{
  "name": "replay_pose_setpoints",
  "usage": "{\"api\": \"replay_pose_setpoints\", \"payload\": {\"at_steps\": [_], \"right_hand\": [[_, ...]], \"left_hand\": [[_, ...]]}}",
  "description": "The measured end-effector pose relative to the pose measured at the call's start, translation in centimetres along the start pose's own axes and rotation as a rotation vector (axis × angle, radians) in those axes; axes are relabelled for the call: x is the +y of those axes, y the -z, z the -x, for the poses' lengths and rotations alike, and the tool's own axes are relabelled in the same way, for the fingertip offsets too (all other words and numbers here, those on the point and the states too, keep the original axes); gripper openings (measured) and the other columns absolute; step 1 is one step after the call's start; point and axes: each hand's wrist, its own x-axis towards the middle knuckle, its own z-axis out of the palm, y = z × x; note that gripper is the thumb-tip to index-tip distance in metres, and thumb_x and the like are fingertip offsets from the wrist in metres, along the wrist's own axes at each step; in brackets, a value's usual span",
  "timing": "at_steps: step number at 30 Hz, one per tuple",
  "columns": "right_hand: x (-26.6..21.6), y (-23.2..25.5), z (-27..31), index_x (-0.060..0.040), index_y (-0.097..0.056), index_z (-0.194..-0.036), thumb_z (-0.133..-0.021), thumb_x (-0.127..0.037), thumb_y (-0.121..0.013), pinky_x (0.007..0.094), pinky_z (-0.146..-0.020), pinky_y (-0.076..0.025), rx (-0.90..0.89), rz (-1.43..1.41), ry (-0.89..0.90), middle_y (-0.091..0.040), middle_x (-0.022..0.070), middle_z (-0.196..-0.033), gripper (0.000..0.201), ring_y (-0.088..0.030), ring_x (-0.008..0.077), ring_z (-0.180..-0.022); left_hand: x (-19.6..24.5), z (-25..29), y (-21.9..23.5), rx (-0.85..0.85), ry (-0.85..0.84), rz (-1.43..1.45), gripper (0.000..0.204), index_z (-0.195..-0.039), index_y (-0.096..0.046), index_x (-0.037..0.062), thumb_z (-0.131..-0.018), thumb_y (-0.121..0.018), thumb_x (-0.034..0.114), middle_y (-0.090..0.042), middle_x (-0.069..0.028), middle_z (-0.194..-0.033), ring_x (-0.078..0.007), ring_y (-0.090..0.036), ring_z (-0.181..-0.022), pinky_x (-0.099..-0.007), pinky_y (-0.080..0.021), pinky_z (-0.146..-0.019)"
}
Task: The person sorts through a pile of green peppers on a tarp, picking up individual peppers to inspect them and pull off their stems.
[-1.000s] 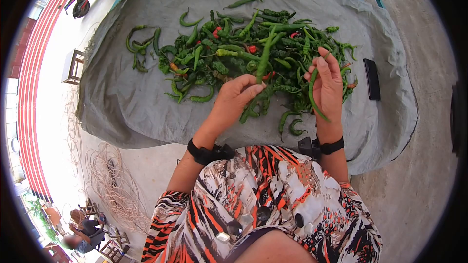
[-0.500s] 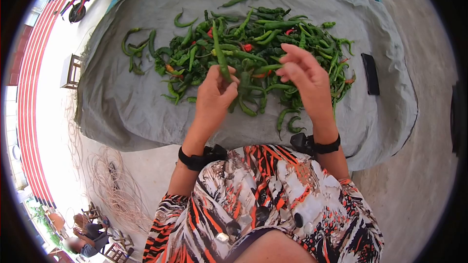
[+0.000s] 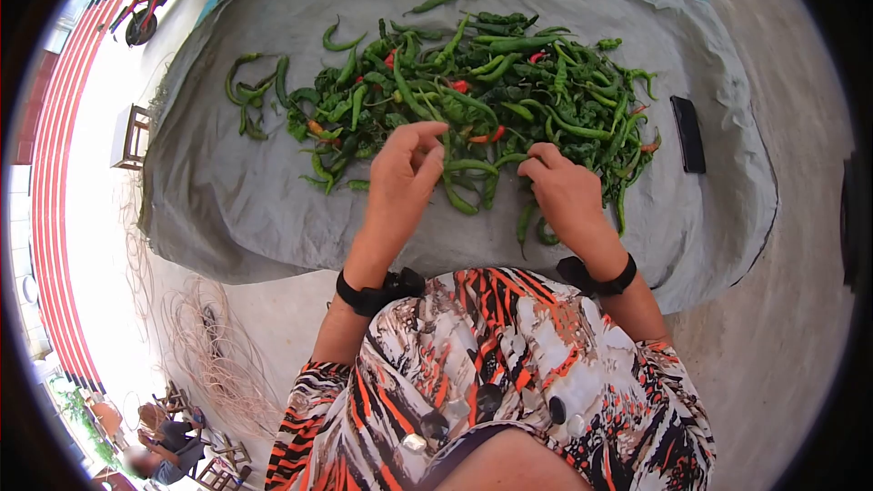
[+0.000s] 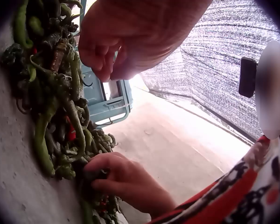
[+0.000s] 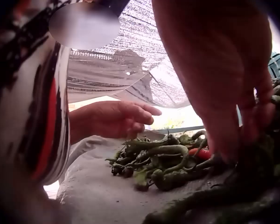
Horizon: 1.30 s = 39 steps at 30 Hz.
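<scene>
Right hand (image 3: 564,189): lowered onto the near edge of the pepper heap, palm down, fingers curled into the peppers; what is pinched between them cannot be told, being hidden in the head view and blurred in the right wrist view.
Left hand (image 3: 405,173): raised just above the near edge of the heap, fingers loosely curled with thumb and fingertips close together; no pepper is seen between them.
Hands to each other: set side by side, near but apart, with a few peppers lying between.
Green peppers (image 3: 473,91): spread in a loose heap directly beyond both hands, long and curved, many overlapping; a few stragglers (image 3: 250,91) are seen well to the left of the left hand.
Red peppers (image 3: 462,87): a small number are mixed into the heap, beyond the fingertips of the left hand.
Grey cloth (image 3: 245,191): laid under the whole heap and under both hands, wrinkled, reaching well past them on each side.
Black phone (image 3: 688,134): laid flat on the cloth, well to the right of the right hand, apart from the peppers.
Wooden stool (image 3: 136,123): standing on the floor, far to the left of the left hand, off the cloth.
</scene>
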Motion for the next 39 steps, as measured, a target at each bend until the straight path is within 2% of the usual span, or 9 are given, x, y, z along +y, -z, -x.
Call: {"api": "replay_pose_setpoints", "payload": {"at_steps": [4,9,13,19,24,27,35,36,39], "right_hand": [[-1.6,1.9,-0.1,-0.0102,-0.062,-0.108,-0.082,-0.004,-0.064,0.0377,-0.071,-0.054,0.080,-0.387,-0.192,-0.062,0.0079,-0.116,0.027,-0.067,0.0286,-0.089],[-2.8,0.6,-0.2,-0.0101,-0.060,-0.118,-0.087,-0.011,-0.066,0.0362,-0.072,-0.053,0.117,-0.582,-0.056,-0.064,0.0108,-0.112,0.031,-0.066,0.0309,-0.088],[-2.8,0.7,-0.7,-0.0090,-0.060,-0.118,-0.088,-0.011,-0.066,0.0346,-0.072,-0.052,0.059,-0.640,0.022,-0.064,0.0114,-0.108,0.031,-0.066,0.0286,-0.083],[-1.8,2.1,-3.8,-0.0099,-0.057,-0.120,-0.087,-0.015,-0.066,0.0348,-0.070,-0.051,0.364,-0.517,-0.330,-0.060,0.0112,-0.113,0.035,-0.064,0.0236,-0.078],[0.9,-0.5,-7.1,-0.0114,-0.062,-0.113,-0.090,-0.017,-0.062,0.0436,-0.073,-0.052,0.311,-0.232,-0.198,-0.062,0.0121,-0.104,0.024,-0.065,0.0345,-0.085],[1.4,-1.1,-7.4,-0.0108,-0.065,-0.106,-0.092,-0.017,-0.060,0.0419,-0.073,-0.052,0.366,-0.292,-0.173,-0.063,0.0123,-0.092,0.016,-0.064,0.0344,-0.083],[-2.0,4.2,-2.8,-0.0019,-0.064,-0.108,-0.098,-0.015,-0.053,0.0282,-0.062,-0.049,0.142,-1.009,-0.217,-0.066,0.0091,-0.091,0.019,-0.061,0.0151,-0.068],[-2.0,4.4,-2.5,-0.0008,-0.063,-0.109,-0.099,-0.014,-0.052,0.0263,-0.060,-0.049,0.064,-1.150,-0.254,-0.067,0.0081,-0.093,0.020,-0.060,0.0115,-0.066],[-0.8,4.1,-2.2,-0.0003,-0.062,-0.112,-0.099,-0.015,-0.051,0.0229,-0.058,-0.048,0.076,-1.323,-0.277,-0.066,0.0060,-0.096,0.022,-0.058,0.0059,-0.065]], "left_hand": [[0.7,0.4,-0.1,-0.229,0.049,0.028,0.030,-0.121,-0.061,0.0051,-0.091,-0.065,0.007,-0.057,0.0044,-0.086,-0.0026,-0.049,-0.070,-0.0195,-0.042,-0.064],[1.0,0.7,-1.2,-0.410,0.066,0.187,0.021,-0.114,-0.062,0.0041,-0.095,-0.064,0.013,-0.062,0.0026,-0.089,-0.0038,-0.053,-0.074,-0.0202,-0.043,-0.066],[0.4,0.3,-0.8,-0.370,0.111,0.215,0.018,-0.107,-0.063,0.0033,-0.099,-0.058,0.019,-0.064,0.0001,-0.085,-0.0054,-0.055,-0.073,-0.0208,-0.044,-0.064],[1.2,-1.3,0.0,-0.184,0.135,0.224,0.019,-0.105,-0.063,0.0048,-0.100,-0.057,0.022,-0.063,0.0014,-0.079,-0.0042,-0.052,-0.067,-0.0192,-0.041,-0.061],[0.6,-2.6,-1.1,-0.078,0.083,0.190,0.042,-0.132,-0.052,-0.0004,-0.093,-0.062,0.011,-0.062,-0.0022,-0.087,-0.0050,-0.050,-0.065,-0.0204,-0.041,-0.059],[0.8,-2.5,-1.0,-0.137,0.168,0.170,0.041,-0.131,-0.053,0.0013,-0.092,-0.062,0.010,-0.060,-0.0003,-0.084,-0.0057,-0.049,-0.065,-0.0204,-0.041,-0.059],[0.1,-2.3,-3.5,-0.130,-0.449,-0.129,0.044,-0.131,-0.057,0.0037,-0.088,-0.066,0.005,-0.062,-0.0072,-0.116,-0.0114,-0.059,-0.085,-0.0258,-0.048,-0.074],[1.1,-1.7,-3.2,-0.285,-0.245,-0.122,0.042,-0.131,-0.056,0.0019,-0.091,-0.065,0.009,-0.064,-0.0129,-0.120,-0.0168,-0.065,-0.095,-0.0297,-0.050,-0.076],[-0.1,-0.9,-3.9,-0.235,-0.259,-0.289,0.042,-0.131,-0.056,0.0073,-0.093,-0.063,0.022,-0.070,-0.0157,-0.097,-0.0312,-0.068,-0.090,-0.0378,-0.052,-0.076]]}}
